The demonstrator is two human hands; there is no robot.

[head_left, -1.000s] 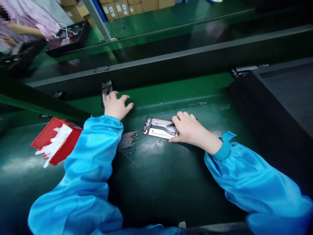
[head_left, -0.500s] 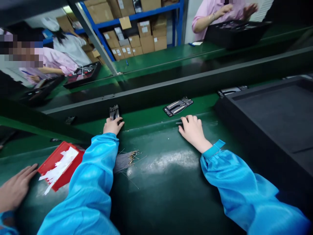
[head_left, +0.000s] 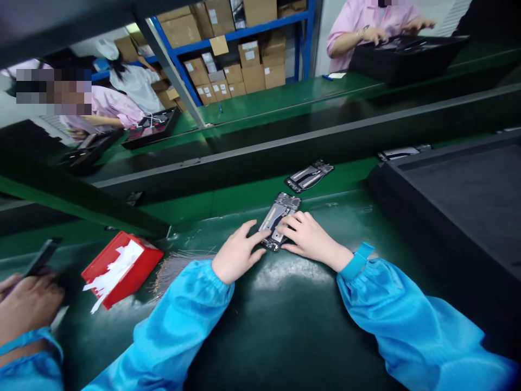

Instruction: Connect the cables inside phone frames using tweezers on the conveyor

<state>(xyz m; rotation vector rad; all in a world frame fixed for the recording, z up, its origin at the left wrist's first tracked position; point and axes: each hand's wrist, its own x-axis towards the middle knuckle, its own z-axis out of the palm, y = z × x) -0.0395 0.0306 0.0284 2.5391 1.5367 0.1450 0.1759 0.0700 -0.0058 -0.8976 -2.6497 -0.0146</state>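
An opened phone point(head_left: 281, 210), its inner metal plate and circuit parts showing, lies tilted on the green bench between my hands. At its lower left edge, my left hand point(head_left: 240, 251) grips with thumb and index finger, the other fingers spread. My right hand point(head_left: 310, 239) is closed over the right side, fingertips bent onto the inner plate; anything thin under those fingers is hidden. Just beyond, a second opened phone point(head_left: 309, 176) rests on the green strip. Left of my left wrist lies a bundle of thin wires point(head_left: 173, 271), partly behind my sleeve.
A red box point(head_left: 150, 260) with torn white paper stands at left. Beside it a co-worker's hand point(head_left: 35, 298) holds a dark flat object point(head_left: 43, 255). A large black tray point(head_left: 459, 179) fills the right. Another opened phone point(head_left: 405, 152) lies behind it. A metal ledge point(head_left: 260, 146) runs across the back.
The phone at my left hand has come from the back strip to the right, onto the bench. My right hand has moved nearer and onto it. The co-worker's hand now holds a dark object.
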